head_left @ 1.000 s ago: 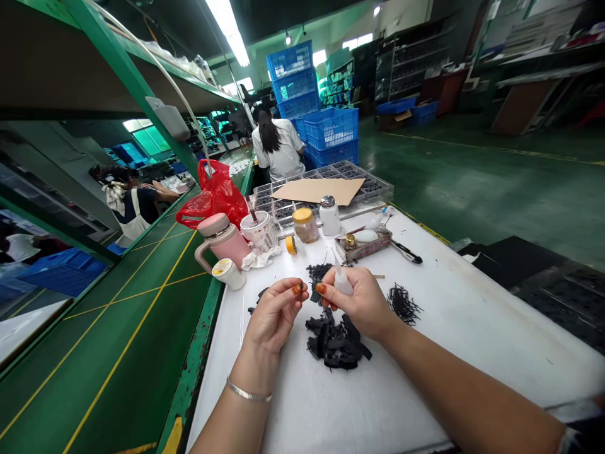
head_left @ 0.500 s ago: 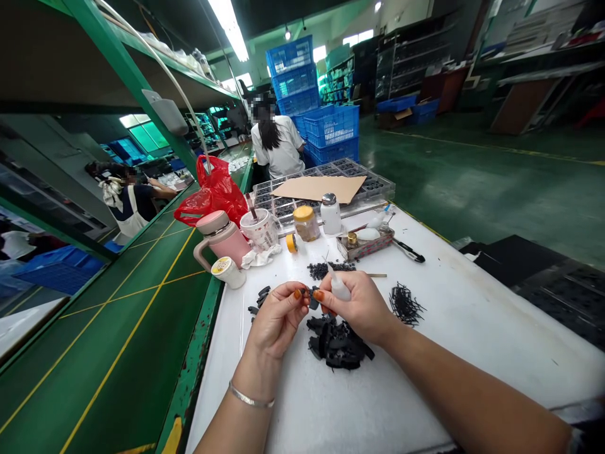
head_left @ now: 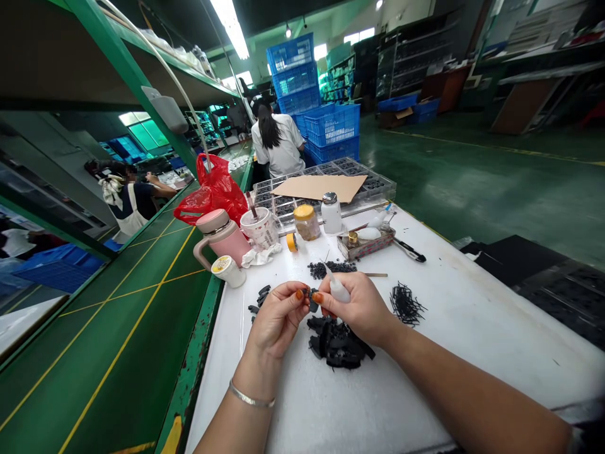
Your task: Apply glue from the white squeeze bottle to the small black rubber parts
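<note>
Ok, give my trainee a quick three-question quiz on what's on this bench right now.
1. True or false: the right hand holds a small white squeeze bottle.
2. What lies on the white table directly below both hands? A) heap of black parts B) scissors C) red bag
3. Fill in: the left hand pinches a small ____ part at its fingertips.

Key:
1. True.
2. A, the heap of black parts.
3. Black.
</note>
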### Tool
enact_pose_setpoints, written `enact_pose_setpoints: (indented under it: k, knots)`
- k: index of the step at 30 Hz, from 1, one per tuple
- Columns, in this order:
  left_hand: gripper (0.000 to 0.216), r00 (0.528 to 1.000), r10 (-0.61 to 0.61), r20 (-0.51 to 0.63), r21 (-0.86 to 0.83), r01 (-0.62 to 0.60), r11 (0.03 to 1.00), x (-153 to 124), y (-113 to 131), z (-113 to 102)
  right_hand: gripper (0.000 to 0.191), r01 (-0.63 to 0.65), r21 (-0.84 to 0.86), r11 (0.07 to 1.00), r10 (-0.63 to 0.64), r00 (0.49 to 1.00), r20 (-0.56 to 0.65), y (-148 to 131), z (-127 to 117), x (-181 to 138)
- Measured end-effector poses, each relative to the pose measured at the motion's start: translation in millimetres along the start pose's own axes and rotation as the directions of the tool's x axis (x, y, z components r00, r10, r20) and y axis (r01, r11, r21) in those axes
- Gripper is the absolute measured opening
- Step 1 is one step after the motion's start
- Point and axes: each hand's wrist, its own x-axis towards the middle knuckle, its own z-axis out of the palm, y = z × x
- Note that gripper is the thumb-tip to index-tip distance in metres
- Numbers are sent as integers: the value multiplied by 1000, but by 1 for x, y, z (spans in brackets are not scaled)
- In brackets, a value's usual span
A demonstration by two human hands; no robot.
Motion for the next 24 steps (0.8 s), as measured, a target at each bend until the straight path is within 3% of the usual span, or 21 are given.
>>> enact_pose_setpoints:
  k: [8,15,19,24]
  knots:
    - [22,1000,2,-8,11,-2,1000,0,0,1,20,28,-78,997,-28,1000,-3,-2,-1,-1]
    - [21,998,36,-46,129,-30,991,-2,4,3,21,189,-357,915,-201,980,4,0,-2,-2]
    - [21,996,69,-56,215,-56,975,-2,5,2,17,269,-423,865,-277,960,43,2,-2,-3]
    - [19,997,63,-33,239,-53,970,-2,5,-1,15,257,-437,862,-257,965,59,3,-1,-4]
